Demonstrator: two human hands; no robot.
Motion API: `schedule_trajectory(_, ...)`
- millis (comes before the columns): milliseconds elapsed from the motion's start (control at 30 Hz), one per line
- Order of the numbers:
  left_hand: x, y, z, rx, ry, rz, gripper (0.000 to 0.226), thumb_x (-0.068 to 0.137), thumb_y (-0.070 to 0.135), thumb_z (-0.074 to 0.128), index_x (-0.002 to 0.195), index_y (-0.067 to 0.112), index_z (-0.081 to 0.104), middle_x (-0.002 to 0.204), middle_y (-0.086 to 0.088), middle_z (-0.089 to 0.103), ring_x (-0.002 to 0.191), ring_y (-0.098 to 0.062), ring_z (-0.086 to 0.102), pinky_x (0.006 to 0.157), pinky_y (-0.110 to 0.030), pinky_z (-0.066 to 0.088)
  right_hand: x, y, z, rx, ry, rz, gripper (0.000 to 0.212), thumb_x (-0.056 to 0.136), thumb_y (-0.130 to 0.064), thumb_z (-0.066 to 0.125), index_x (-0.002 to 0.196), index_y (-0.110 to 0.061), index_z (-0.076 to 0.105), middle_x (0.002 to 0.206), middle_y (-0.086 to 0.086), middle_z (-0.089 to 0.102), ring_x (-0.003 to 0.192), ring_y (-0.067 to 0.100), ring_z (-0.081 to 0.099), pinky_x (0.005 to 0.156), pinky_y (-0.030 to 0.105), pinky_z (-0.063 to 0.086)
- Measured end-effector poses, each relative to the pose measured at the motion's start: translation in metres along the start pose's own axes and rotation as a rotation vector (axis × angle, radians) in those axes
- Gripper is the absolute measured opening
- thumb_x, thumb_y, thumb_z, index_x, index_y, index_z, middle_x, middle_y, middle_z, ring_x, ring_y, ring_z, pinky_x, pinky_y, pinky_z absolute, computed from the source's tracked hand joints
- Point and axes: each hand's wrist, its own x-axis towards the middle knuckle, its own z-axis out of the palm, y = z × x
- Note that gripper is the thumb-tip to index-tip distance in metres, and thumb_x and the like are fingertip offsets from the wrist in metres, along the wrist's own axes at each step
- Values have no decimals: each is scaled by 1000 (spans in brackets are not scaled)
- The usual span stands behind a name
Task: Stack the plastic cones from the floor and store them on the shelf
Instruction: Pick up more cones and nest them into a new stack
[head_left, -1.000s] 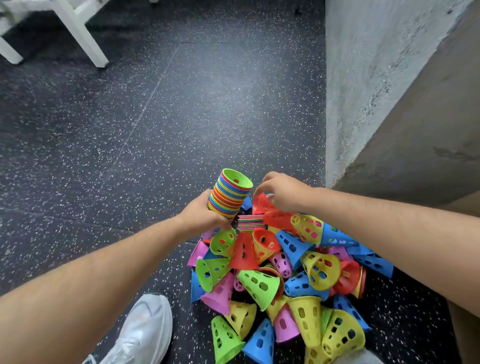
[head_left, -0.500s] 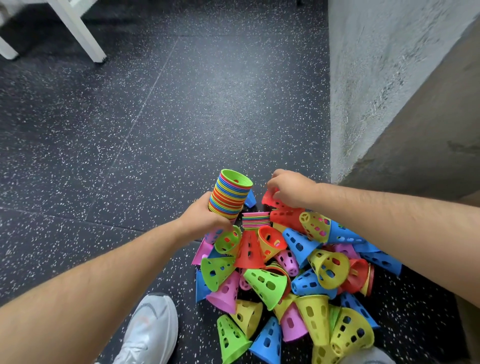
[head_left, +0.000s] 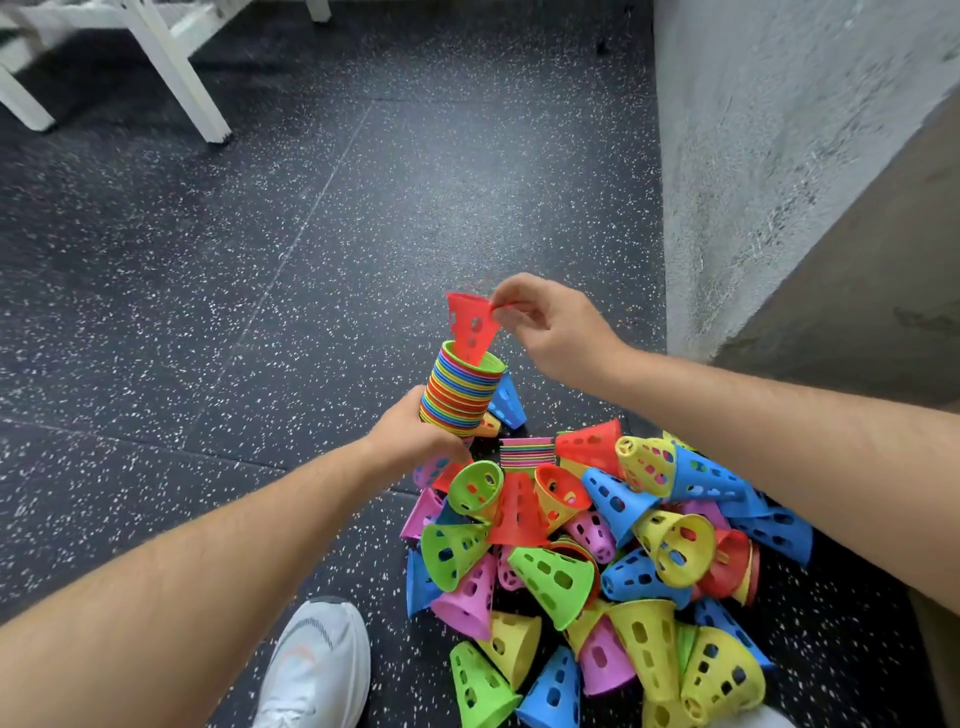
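Left hand (head_left: 410, 441) is wrapped round the lower end of a tall multicoloured stack of nested plastic cones (head_left: 460, 397), holding it mouth-up with a slight lean at the far left edge of the heap. Up top, the right hand (head_left: 550, 327) has a red perforated plastic cone (head_left: 470, 325) pinched by its wide rim between thumb and forefinger, the other fingers loosely curled. The cone hangs wide end up, and its narrow end is dipping into the stack's green-rimmed mouth! Below, a heap of loose perforated plastic cones (head_left: 597, 561) in green, yellow, blue, pink and red sprawls on the black speckled rubber floor (head_left: 260, 260), with a short striped stack of nested cones (head_left: 526, 453) standing at its far side. A white running shoe (head_left: 317, 670) sits just left of the heap, a grey rough concrete wall (head_left: 779, 130) rises on the right, and white-painted frame legs (head_left: 176, 67) stand far left.
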Motion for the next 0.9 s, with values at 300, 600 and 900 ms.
schedule_trajectory(300, 11, -17, -20, 34, 30, 11, 36, 64, -5, 82, 84, 18, 65, 69, 5, 71, 61, -7, 64, 60, -20, 51, 1, 9, 38, 11, -244, 159, 44, 91, -12, 60, 132, -22, 49, 133, -7, 58, 117, 8, 59, 104, 30, 45)
schedule_trajectory(600, 25, -38, -29, 38, 53, -53, 42, 68, -7, 82, 90, 20, 59, 72, 3, 69, 63, -10, 63, 64, -24, 51, 23, 69, 41, -541, -442, 100, 42, 98, -13, 52, 138, -22, 56, 143, 1, 56, 133, 24, 48, 110, 33, 38)
schedule_trajectory(900, 30, -44, -19, -25, -2, -77, 68, 45, 11, 85, 109, 13, 61, 88, -5, 75, 77, -15, 69, 66, -25, 55, 17, 89, 54, -758, -466, 73, 25, 95, -20, 59, 119, -20, 66, 123, 5, 57, 117, 30, 54, 91, 41, 50)
